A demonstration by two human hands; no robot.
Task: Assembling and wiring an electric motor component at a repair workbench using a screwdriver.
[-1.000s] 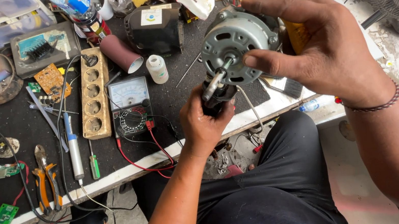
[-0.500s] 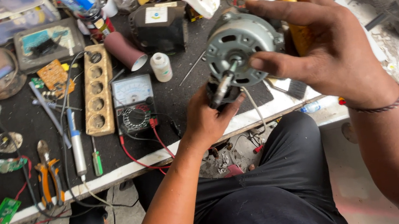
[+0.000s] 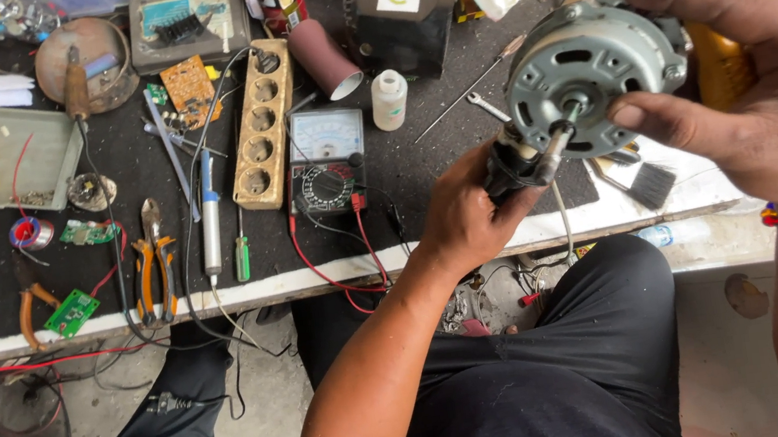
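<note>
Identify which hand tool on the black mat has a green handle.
The small screwdriver, lying just right of the blue-and-white soldering iron. The pliers further left have orange grips, so only the screwdriver is green.

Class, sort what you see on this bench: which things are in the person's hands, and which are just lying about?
In hand:
right hand: grey motor
left hand: black part at the motor's shaft

Lying about:
multimeter
socket strip
pliers
white bottle
brush
</note>
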